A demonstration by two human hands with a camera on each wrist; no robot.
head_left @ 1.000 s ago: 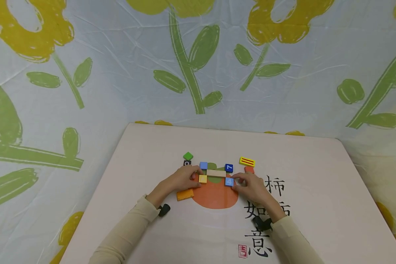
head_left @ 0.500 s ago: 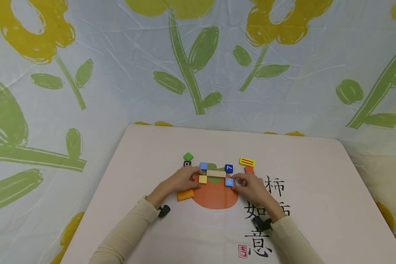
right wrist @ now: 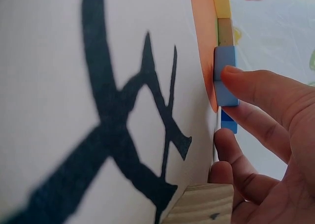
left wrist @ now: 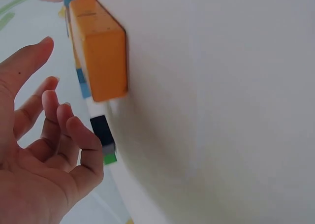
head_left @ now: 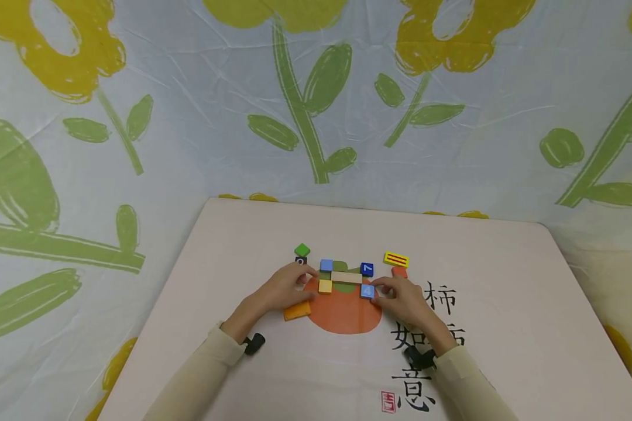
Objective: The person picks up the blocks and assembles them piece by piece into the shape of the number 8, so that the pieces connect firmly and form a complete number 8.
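Head view: taking the plank (head_left: 346,278) as your clock's centre, a plain blue block (head_left: 326,265) sits at 10, the 7 block (head_left: 366,269) at 2, the 4 block (head_left: 367,291) at 4 and the yellow block (head_left: 325,286) at 8, presumably so each backs one corner of the plank. Your right hand (head_left: 405,298) pinches the 4 block from its outer side, likely to steady it without covering the plank. Your left hand (head_left: 287,285) is empty, thumb and forefinger parted just beside the yellow block. Farther out lie the green block (head_left: 302,250) at 10, the orange block (head_left: 297,311) at 8, and the striped block (head_left: 396,259) and red block (head_left: 399,272) near 3. The black block (head_left: 301,260), toward 10, is partly hidden by your left hand.

Left wrist view: your fingers curve loosely around nothing; the orange block, at 11, could get in that hand's way.

Right wrist view: your thumb presses the 4 block at 3; a bare-wood piece (right wrist: 206,204) at 5 crowds your lower fingers.
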